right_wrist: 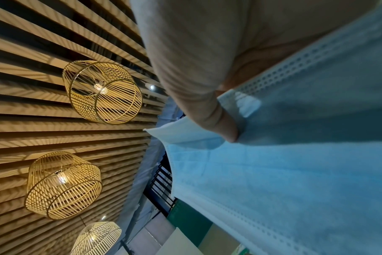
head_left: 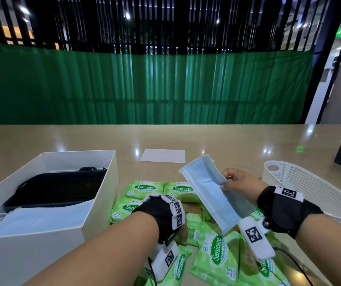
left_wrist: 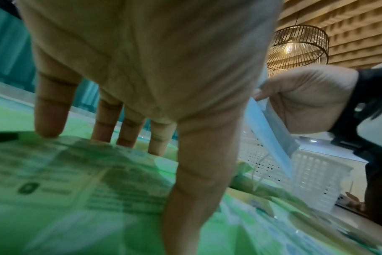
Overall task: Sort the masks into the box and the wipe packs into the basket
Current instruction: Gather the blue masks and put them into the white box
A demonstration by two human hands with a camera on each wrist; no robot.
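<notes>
On the left stands the open white cardboard box (head_left: 101, 195), pale blue masks already lying at its near end beside a black tray. Next, the left hand (left_wrist: 142, 72) is spread, straight fingertips (left_wrist: 48, 127) pressing a green plastic wipe pack (left_wrist: 81, 181) in the heap: sealed, slick film, probably squashy, best gripped across its edges. The right hand (head_left: 239, 183) pinches a pale blue pleated mask (head_left: 206, 193) by one long edge, held aloft; it looks featherlight and floppy. The white perforated plastic basket (head_left: 301, 182) waits rightmost on the glossy beige worktop (head_left: 227, 141), green curtain behind.
</notes>
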